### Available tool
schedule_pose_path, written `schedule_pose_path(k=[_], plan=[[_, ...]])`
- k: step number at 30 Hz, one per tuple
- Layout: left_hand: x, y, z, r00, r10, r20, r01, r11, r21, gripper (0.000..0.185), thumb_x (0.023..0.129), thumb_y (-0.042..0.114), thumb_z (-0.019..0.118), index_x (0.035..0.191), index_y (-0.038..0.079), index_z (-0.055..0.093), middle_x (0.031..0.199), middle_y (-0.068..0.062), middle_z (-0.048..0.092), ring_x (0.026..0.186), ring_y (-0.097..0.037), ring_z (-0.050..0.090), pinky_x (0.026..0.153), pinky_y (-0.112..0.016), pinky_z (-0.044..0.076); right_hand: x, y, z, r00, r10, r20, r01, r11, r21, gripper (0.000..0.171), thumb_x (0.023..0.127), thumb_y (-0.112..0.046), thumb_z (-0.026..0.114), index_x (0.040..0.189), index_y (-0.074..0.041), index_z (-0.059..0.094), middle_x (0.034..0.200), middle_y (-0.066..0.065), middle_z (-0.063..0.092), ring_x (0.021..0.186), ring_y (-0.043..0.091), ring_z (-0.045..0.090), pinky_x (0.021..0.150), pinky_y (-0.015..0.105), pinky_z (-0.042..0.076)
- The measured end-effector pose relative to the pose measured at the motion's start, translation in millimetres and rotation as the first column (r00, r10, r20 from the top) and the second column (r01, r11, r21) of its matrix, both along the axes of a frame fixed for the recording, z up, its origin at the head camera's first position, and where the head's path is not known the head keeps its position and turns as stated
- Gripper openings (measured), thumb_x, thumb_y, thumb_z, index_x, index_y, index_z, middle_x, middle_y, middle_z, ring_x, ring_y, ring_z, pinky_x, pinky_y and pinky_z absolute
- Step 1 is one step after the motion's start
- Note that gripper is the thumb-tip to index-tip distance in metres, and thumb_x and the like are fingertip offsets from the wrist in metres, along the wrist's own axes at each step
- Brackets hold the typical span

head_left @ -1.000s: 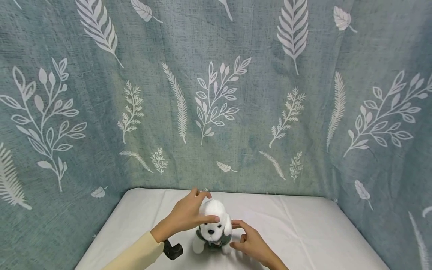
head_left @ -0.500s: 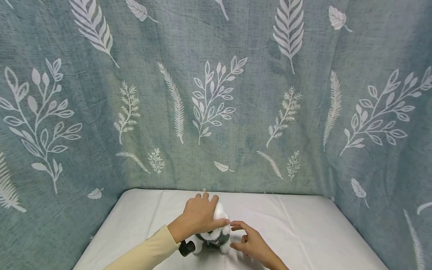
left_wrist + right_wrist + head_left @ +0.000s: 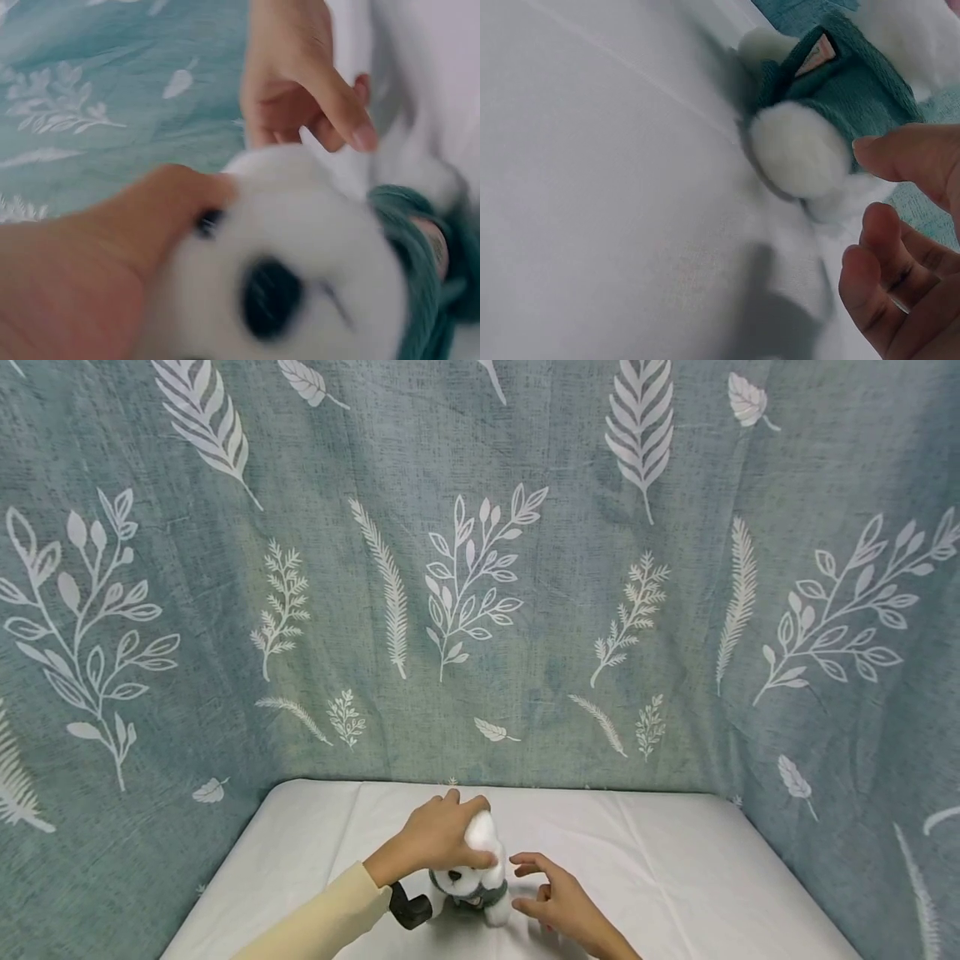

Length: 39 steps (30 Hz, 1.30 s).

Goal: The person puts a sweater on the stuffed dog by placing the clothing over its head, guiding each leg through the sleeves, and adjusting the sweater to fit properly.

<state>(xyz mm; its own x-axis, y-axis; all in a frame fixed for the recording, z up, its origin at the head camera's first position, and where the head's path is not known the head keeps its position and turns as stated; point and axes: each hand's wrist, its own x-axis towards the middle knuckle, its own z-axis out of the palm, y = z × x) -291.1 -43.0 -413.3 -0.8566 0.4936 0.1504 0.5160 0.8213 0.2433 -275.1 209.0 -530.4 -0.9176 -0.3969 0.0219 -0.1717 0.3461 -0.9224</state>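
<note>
A small white plush dog in a teal knitted garment (image 3: 474,878) stood on the white cloth-covered table (image 3: 675,877). The left hand (image 3: 438,837) gripped its head; the right hand (image 3: 558,906) hovered just beside it, fingers loosely spread, holding nothing.

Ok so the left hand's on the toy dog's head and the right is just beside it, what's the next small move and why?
Probably bring the right hand in to cup the dog at its green top. The left hand grips only the head, and the dog leans on the white sheet; the right fingers hover just off it, loosely curled, holding nothing.
</note>
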Motion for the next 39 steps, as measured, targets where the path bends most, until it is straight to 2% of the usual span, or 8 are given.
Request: schedule_pose_path(k=[5, 13, 16, 19, 23, 27, 32, 39], plan=[[-6.2, -12, 7.2, 0.989, -0.129, 0.078, 0.123, 0.989, 0.080, 0.058, 0.073, 0.050, 0.091, 0.120, 0.031, 0.064, 0.103, -0.002, 0.057, 0.086, -0.019, 0.051, 0.066, -0.032, 0.046, -1.9, 2, 3.8, 1.000, -0.010, -0.021, 0.010, 1.000, 0.015, 0.058, 0.092, -0.013, 0.078, 0.145, -0.009, 0.053, 0.135, 0.023, 0.058, 0.052, 0.010, 0.049, 0.046, 0.029, 0.047], [-6.6, -21, 18.9, 0.936, -0.287, 0.205, 0.264, 0.956, 0.132, 0.060, 0.069, 0.034, 0.096, 0.120, 0.033, 0.065, 0.112, 0.005, 0.057, 0.097, -0.019, 0.043, 0.076, -0.034, 0.045, -3.1, 6, 3.2, 0.999, -0.022, -0.049, 0.023, 0.999, 0.026, 0.057, 0.091, -0.015, 0.079, 0.143, -0.012, 0.055, 0.133, 0.019, 0.059, 0.054, 0.010, 0.050, 0.046, 0.028, 0.047], [-3.5, -20, 18.8, 0.932, -0.281, 0.229, 0.256, 0.958, 0.133, 0.061, 0.071, 0.035, 0.095, 0.124, 0.033, 0.064, 0.117, 0.003, 0.057, 0.099, -0.019, 0.041, 0.076, -0.034, 0.046, -3.1, 6, 1.1, 0.999, -0.016, -0.045, 0.017, 1.000, 0.025, 0.057, 0.091, -0.016, 0.079, 0.143, -0.013, 0.055, 0.133, 0.018, 0.060, 0.055, 0.011, 0.051, 0.047, 0.028, 0.047], [1.8, -16, 16.7, 0.953, -0.225, 0.204, 0.207, 0.972, 0.109, 0.061, 0.076, 0.046, 0.090, 0.129, 0.031, 0.063, 0.119, -0.003, 0.055, 0.100, -0.021, 0.043, 0.075, -0.037, 0.047, -3.0, 6, -0.4, 0.999, -0.015, -0.049, 0.016, 0.999, 0.028, 0.056, 0.092, -0.018, 0.079, 0.143, -0.015, 0.056, 0.133, 0.017, 0.060, 0.055, 0.011, 0.052, 0.047, 0.029, 0.048], [11.1, -7, 11.8, 0.993, -0.090, 0.074, 0.092, 0.996, -0.017, 0.079, 0.076, 0.072, 0.077, 0.136, 0.025, 0.058, 0.114, -0.014, 0.054, 0.101, -0.029, 0.050, 0.070, -0.042, 0.051, -3.2, 7, -0.7, 0.998, -0.014, -0.066, 0.016, 0.999, 0.039, 0.055, 0.092, -0.018, 0.078, 0.142, -0.016, 0.056, 0.132, 0.017, 0.060, 0.053, 0.009, 0.052, 0.046, 0.028, 0.048], [16.6, -1, 8.5, 1.000, 0.001, -0.026, -0.004, 0.994, -0.112, 0.095, 0.069, 0.082, 0.074, 0.137, 0.018, 0.056, 0.104, -0.018, 0.059, 0.095, -0.033, 0.056, 0.067, -0.045, 0.051, -3.1, 7, -0.8, 0.998, -0.009, -0.062, 0.012, 0.999, 0.044, 0.055, 0.093, -0.019, 0.078, 0.143, -0.014, 0.056, 0.132, 0.018, 0.060, 0.053, 0.009, 0.051, 0.046, 0.028, 0.048], [14.1, -4, 6.4, 0.999, -0.038, 0.007, 0.039, 0.997, -0.072, 0.080, 0.072, 0.063, 0.086, 0.129, 0.016, 0.057, 0.096, -0.010, 0.060, 0.086, -0.026, 0.055, 0.062, -0.038, 0.049, -1.9, 6, 0.3, 0.998, -0.018, -0.063, 0.021, 0.999, 0.040, 0.055, 0.093, -0.018, 0.078, 0.142, -0.013, 0.056, 0.131, 0.017, 0.061, 0.053, 0.008, 0.051, 0.045, 0.028, 0.048], [4.4, -20, 5.9, 0.976, -0.177, 0.123, 0.159, 0.977, 0.139, 0.052, 0.073, 0.029, 0.091, 0.116, 0.025, 0.062, 0.103, -0.001, 0.058, 0.095, -0.021, 0.049, 0.068, -0.038, 0.049, 2.1, 2, 5.7, 0.992, -0.050, -0.118, 0.059, 0.996, 0.069, 0.048, 0.093, -0.017, 0.077, 0.137, -0.013, 0.059, 0.119, 0.011, 0.065, 0.053, 0.007, 0.050, 0.045, 0.028, 0.047]])
